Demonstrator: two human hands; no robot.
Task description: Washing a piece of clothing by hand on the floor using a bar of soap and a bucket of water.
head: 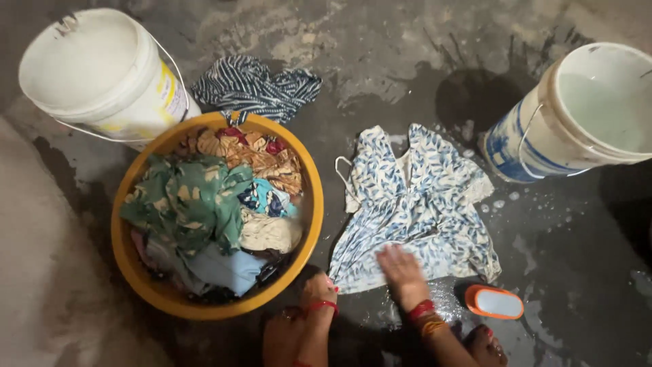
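A blue and white patterned garment (pixel 414 197) lies spread flat on the wet concrete floor. My right hand (pixel 402 272), blurred and wearing red and gold bangles, rests flat on its lower hem. My left hand (pixel 318 291), with a thin red band at the wrist, is curled at the garment's lower left corner. Whether it grips the cloth is unclear. An orange and white scrubbing brush (pixel 494 302) lies on the floor just right of my right wrist. A foot with red nails (pixel 485 343) shows at the bottom edge.
A yellow basin (pixel 307 224) piled with several coloured clothes stands left of the garment. A white bucket (pixel 102 75) is at the top left, a striped cloth (pixel 258 87) beside it. A white and blue bucket of water (pixel 577 115) stands at the right.
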